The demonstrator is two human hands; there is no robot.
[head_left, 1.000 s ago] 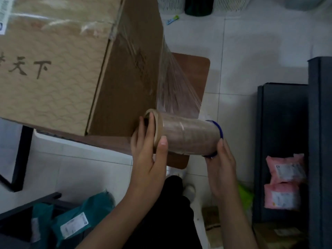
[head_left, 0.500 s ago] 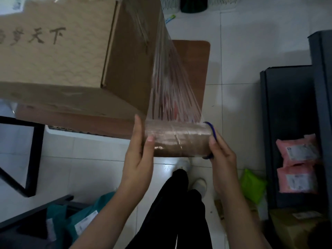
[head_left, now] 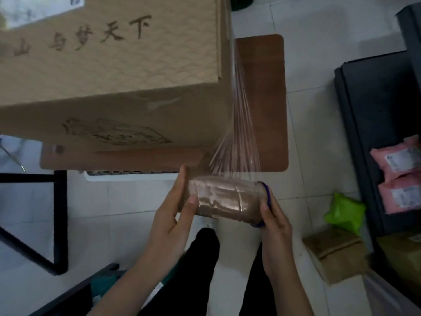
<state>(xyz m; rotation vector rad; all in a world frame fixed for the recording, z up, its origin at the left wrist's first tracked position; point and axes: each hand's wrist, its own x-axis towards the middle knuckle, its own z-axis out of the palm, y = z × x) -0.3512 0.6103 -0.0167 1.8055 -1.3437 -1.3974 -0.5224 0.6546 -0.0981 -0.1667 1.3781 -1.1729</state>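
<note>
As film (head_left: 237, 142) stretches to box (head_left: 114, 76), left hand (head_left: 170, 220), right hand (head_left: 275, 224) gripping ends of roll (head_left: 225, 197).

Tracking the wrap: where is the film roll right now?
Head view, lower centre: the film roll is held between the left hand and right hand, just below the cardboard box, film stretched up to it.

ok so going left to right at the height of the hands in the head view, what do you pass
black metal frame leg → left hand → brown roll of clear stretch film → right hand → bright green plastic bag → pink plastic mailer parcels
</note>
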